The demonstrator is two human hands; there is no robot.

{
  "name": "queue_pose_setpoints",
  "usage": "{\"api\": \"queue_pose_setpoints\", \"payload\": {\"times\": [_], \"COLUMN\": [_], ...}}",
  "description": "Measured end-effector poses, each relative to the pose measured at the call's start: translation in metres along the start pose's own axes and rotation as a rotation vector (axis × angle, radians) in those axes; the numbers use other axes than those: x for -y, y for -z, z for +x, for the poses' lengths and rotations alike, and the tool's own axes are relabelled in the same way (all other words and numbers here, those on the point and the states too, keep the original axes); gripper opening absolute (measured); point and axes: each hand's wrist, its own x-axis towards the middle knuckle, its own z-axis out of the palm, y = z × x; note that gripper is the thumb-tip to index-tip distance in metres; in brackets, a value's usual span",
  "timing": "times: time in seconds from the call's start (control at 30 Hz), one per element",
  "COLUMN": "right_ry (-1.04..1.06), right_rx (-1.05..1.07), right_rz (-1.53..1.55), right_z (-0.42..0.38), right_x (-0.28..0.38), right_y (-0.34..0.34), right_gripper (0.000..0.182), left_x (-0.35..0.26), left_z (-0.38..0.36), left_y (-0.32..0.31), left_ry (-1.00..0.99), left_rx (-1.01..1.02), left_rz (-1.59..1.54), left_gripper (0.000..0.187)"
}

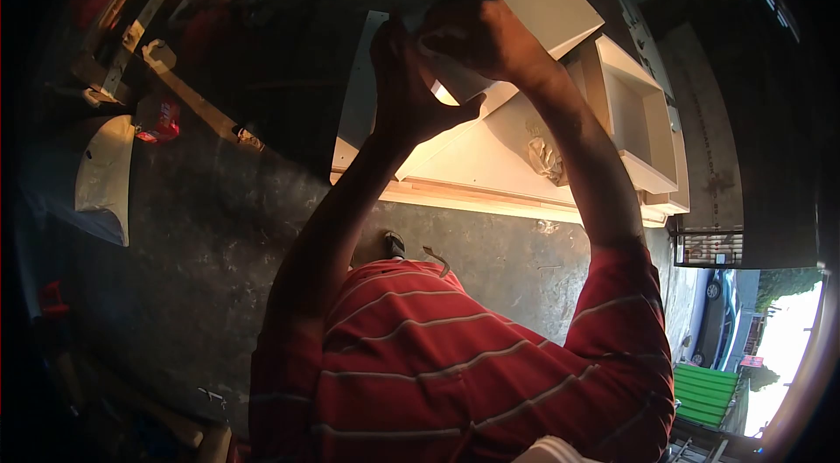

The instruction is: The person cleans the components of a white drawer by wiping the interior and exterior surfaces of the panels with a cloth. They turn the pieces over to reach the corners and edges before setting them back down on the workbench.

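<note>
Raised in front of me, my left hand [407,91] and my right hand [468,36] are close together over a pale wooden panel [472,143]. A thin greyish sheet [462,80] shows between them, its lower part catching light. My left hand is around the sheet's left side, with the thumb stretched along its lower edge. Bent fingers of my right hand pinch its upper part; shadow hides the fingertips. What the sheet is made of, I cannot make out. Beneath my right forearm, a crumpled tan wad [545,157] lies on the panel.
An open pale drawer box [637,117] stands at the right of the panel, and a white angled board [547,12] lies behind. On the dark concrete floor [201,227] at left are a red packet [162,123], a wooden strip [188,100] and a curved pale piece [105,178].
</note>
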Motion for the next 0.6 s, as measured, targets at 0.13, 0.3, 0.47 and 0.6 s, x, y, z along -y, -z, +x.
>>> {"api": "queue_pose_setpoints", "payload": {"times": [0.13,0.3,0.47,0.6], "right_ry": [-0.012,0.000,-0.101,-0.006], "right_rx": [0.018,-0.007,0.115,0.191], "right_rz": [-0.017,-0.032,0.097,0.093], "right_z": [-0.005,-0.004,0.013,0.001], "right_x": [0.006,-0.003,-0.005,0.004], "right_y": [0.012,0.007,0.013,0.025], "right_gripper": [0.015,0.019,0.018,0.023], "left_x": [-0.001,0.004,0.000,-0.006], "left_z": [0.002,-0.001,0.001,-0.003], "left_y": [0.003,-0.001,0.004,0.000], "left_ry": [0.032,0.017,0.044,0.019], "left_rx": [0.021,0.016,0.025,0.014], "left_rz": [-0.008,0.021,0.002,0.068], "left_gripper": [0.139,0.142,0.142,0.141]}}
